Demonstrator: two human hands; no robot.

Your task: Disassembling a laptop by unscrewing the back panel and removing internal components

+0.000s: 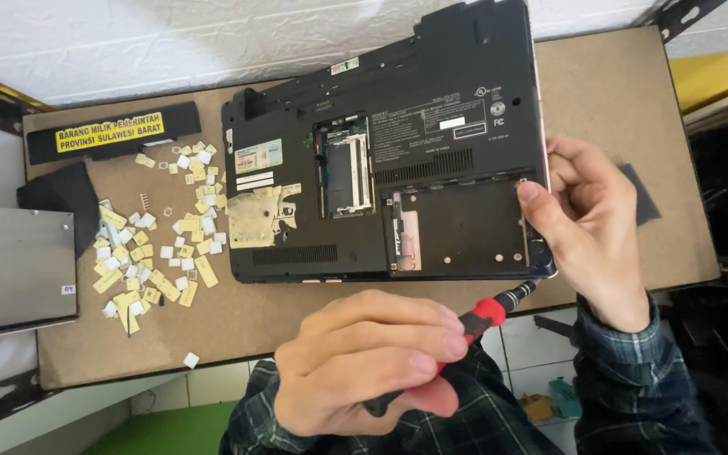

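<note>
laptop [397, 160] upside down, tabletop's back edge, bays open | your left hand [372, 362] fisted round the red screwdriver [465, 333] | your right hand [591, 219] clamps its right edge

Loose yellowed keycaps [155, 244] scatter at nine o'clock; a black battery bar [111, 133] lies at ten, a grey metal panel [14, 268] beside them.
</note>
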